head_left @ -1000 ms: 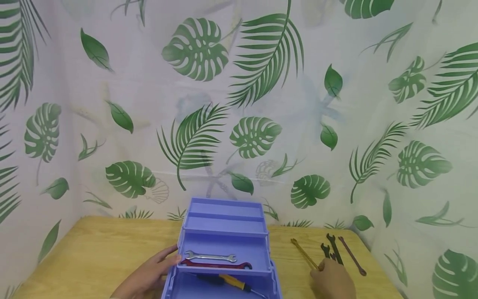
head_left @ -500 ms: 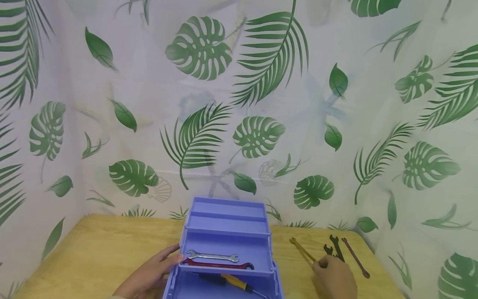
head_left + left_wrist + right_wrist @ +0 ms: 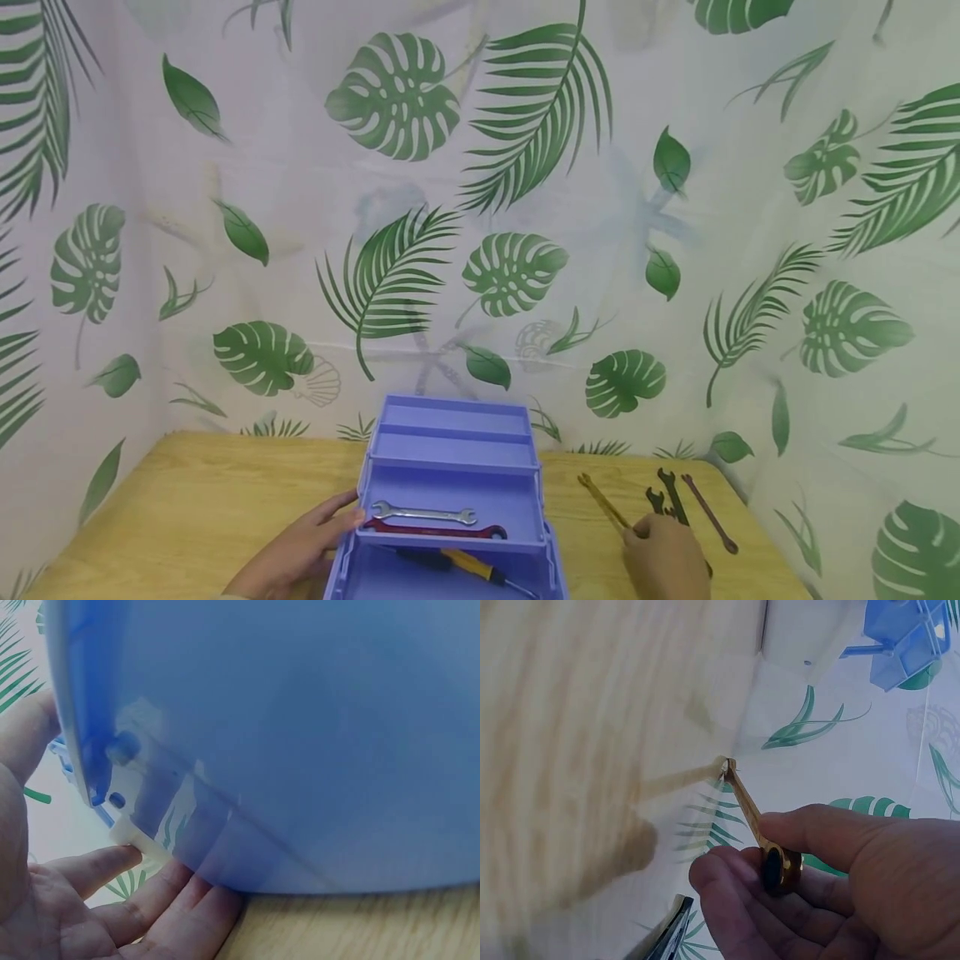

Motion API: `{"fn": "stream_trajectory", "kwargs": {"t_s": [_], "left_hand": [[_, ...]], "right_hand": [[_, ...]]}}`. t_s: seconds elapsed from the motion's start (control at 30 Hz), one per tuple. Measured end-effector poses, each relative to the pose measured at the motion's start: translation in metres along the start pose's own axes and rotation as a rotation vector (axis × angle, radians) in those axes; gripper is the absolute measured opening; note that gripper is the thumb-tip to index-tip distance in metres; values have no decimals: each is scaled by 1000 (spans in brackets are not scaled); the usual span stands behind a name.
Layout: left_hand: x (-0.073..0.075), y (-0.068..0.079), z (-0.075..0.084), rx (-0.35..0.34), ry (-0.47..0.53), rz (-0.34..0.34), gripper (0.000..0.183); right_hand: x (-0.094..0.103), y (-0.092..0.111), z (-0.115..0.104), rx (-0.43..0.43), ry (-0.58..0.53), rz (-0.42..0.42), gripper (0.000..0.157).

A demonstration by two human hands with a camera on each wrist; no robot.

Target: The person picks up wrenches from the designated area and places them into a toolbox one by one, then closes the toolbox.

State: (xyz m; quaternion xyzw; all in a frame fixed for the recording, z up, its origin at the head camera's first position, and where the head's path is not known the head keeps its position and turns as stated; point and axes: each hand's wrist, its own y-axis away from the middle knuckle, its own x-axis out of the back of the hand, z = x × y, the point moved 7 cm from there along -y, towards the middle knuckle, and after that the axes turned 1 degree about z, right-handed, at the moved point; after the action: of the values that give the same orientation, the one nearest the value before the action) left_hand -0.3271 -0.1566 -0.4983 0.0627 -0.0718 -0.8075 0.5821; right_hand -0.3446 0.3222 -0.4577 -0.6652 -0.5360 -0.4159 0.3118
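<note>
A blue-violet toolbox [image 3: 442, 575] stands with its stepped trays spread out. My left hand [image 3: 303, 542] holds its left side, thumb at the tray's front corner; in the left wrist view the fingers [image 3: 161, 900] lie against the outer wall. A gold wrench [image 3: 744, 801] is pinched between thumb and fingers of my right hand [image 3: 817, 870], its far end pointing up and left in the head view. A silver wrench [image 3: 423, 513] and a red wrench [image 3: 435, 531] lie in the middle tray. Below them sits a yellow-and-black screwdriver [image 3: 468, 564].
Right of the right hand, black wrenches [image 3: 673, 496] and a purplish-red wrench [image 3: 709, 514] lie on the wooden table [image 3: 247, 475]; the hand partly covers the black ones. A leaf-patterned curtain [image 3: 570, 350] closes off the back and sides.
The right hand keeps hold of the gold wrench, which has shifted slightly left. Its grip has moved a little along the wrench. The left hand and toolbox look the same.
</note>
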Motion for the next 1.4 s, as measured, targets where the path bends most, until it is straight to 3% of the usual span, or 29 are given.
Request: {"fn": "stream_trajectory", "kwargs": {"t_s": [0.3,0.53,0.8,1.0,1.1,1.23,1.4], "left_hand": [[-1,-1,0,-13,6,-33,83],[-2,-1,1,-27,16,-58,83],[-4,1,4,-17,36,-85,84],[-3,1,3,-29,42,-93,83],[-2,0,3,-36,41,-85,82],[-1,0,2,-32,43,-85,82],[-3,1,3,-32,47,-89,82]], "right_hand": [[-2,-1,1,31,29,50,20],[6,0,-11,123,54,139,14],[20,10,-28,271,-46,287,19],[28,13,-34,319,-98,397,20],[35,21,-41,416,-104,506,16],[41,34,-54,627,-88,658,14],[37,43,-63,846,-76,689,24]]}}
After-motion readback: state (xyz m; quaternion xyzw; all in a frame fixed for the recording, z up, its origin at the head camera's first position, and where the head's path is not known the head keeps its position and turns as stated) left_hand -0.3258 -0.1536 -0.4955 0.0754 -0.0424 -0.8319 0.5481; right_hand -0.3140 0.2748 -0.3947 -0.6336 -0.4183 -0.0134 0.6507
